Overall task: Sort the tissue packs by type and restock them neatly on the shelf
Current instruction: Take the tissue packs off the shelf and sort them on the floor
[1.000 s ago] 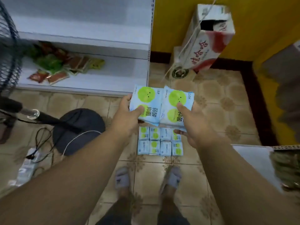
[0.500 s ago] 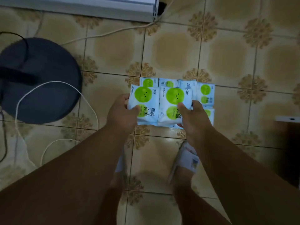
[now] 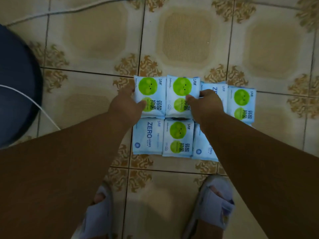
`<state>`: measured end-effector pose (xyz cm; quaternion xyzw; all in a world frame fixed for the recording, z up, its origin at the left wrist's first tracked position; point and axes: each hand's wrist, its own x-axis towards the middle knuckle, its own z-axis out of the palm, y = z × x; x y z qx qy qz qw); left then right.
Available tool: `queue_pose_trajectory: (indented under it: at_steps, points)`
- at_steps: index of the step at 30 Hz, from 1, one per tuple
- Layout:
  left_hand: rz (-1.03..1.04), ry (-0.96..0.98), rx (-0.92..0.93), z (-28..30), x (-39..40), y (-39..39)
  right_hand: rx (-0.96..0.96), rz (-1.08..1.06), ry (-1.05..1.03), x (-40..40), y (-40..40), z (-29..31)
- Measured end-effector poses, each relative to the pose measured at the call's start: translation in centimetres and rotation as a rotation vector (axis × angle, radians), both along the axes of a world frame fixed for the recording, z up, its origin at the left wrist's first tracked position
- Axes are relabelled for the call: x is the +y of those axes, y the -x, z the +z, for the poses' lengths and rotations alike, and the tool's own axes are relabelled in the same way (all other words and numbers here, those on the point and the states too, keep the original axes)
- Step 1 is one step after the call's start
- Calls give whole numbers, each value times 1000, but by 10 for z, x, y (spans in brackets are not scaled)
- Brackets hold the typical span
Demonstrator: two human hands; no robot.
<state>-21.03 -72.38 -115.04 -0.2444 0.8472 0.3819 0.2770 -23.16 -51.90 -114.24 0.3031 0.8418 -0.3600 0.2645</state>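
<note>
Both hands grip green-circle tissue packs over the tiled floor (image 3: 186, 40): the left hand (image 3: 126, 106) pinches the left green pack (image 3: 150, 94), thumb on its face, and the right hand (image 3: 207, 104) likewise holds the right green pack (image 3: 181, 94). The two touch edge to edge above the floor stack. Recommendation: keep them level and apart from the ZERO pack (image 3: 146, 135). Whether they rest on lower packs cannot be determined; the forearms hide several packs, and the shelf is out of view.

Soft, faintly glossy plastic film wraps the tissue packs (image 3: 149, 97) at mid-frame, lying on smooth, patterned glazed floor tiles (image 3: 96, 31), below them cloth-like slippers (image 3: 214, 204).
</note>
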Motion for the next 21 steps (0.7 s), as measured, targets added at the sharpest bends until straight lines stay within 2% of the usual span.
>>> queue_pose_trajectory:
  at_steps: [3, 5, 7, 13, 17, 21]
  points:
    - [-161, 116, -49, 30, 1, -3, -112, 86, -64, -1, -7, 28]
    - [-226, 209, -21, 75, 6, -8, -99, 142, -69, 1, -15, 69]
    - [-253, 205, 37, 133, 15, -17, -64, 192, -16, -1, -28, 126]
    - [-339, 144, 224, 367, 51, -49, 125, 321, 14, -5, -70, 356]
    - [-391, 119, 371, 527, 69, -63, 330, 272, -14, 9, -93, 524]
    - [-507, 44, 616, 669, 93, -64, 533, 158, -107, 31, -117, 671]
